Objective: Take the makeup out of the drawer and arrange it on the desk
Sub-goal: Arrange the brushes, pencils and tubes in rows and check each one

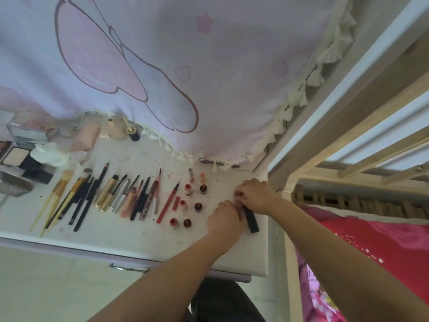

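On the white desk [130, 231] lie rows of makeup: brushes [59, 194], black pencils [86, 201], gold tubes [106, 194], a red liner pen [168, 203] and several small upright lipsticks [188, 189]. Both hands meet at the desk's right end. My left hand [224, 217] and my right hand [254, 194] pinch a small item between their fingertips; what it is stays hidden. A black tube [251, 219] lies just under my right hand, touching it. The drawer handle [127, 267] shows below the desk edge, and the drawer looks closed.
Compacts and palettes [21, 156], a white puff [50, 154], a pink tube [84, 138] and small bottles [133, 132] stand at the back left. A pink-printed curtain [162, 66] hangs over the desk's rear. A bed frame [348, 147] and red bedding [371, 240] lie to the right.
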The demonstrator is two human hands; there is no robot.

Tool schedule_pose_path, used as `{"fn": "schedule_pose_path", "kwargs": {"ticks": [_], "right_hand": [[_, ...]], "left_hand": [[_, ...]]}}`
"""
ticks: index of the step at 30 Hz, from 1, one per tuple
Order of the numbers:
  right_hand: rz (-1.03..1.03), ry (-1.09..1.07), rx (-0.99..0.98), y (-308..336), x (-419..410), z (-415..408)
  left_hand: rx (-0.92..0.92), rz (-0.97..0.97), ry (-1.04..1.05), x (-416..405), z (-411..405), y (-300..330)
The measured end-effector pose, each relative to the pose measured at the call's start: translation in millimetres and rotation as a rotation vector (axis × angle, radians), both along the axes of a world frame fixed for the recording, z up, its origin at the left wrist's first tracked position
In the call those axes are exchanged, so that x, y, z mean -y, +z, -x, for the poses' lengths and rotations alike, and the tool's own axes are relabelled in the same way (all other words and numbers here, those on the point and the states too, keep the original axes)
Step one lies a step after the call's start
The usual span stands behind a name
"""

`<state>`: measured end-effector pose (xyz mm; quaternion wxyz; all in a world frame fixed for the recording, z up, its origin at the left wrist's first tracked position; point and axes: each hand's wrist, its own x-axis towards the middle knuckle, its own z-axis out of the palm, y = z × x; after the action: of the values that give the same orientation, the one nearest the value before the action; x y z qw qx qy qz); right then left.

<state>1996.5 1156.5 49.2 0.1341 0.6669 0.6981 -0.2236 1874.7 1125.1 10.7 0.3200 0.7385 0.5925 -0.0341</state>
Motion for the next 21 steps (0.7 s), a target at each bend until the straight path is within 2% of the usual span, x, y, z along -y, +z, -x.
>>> {"fn": "schedule_pose_path", "kwargs": {"ticks": [5, 9, 13, 18, 21], "right_hand": [[-0.083, -0.040, -0.026, 1, 5, 10], [0.023, -0.305, -0.241, 12, 12, 21], [0.085, -0.425, -0.464, 30, 29, 35], [-0.033, -0.465, -0.670, 47, 62, 62], [-0.128, -0.447, -0.735, 52, 81, 79]], "left_hand": [[0.019, 0.019, 0.018, -1, 10, 13], [0.197, -0.018, 0.011, 9, 33, 27], [0.307, -0.107, -0.099, 18, 64, 41], [0.351, -0.124, -0.212, 27, 100, 64], [0.448, -0.028, -0.162, 35, 115, 77]]}}
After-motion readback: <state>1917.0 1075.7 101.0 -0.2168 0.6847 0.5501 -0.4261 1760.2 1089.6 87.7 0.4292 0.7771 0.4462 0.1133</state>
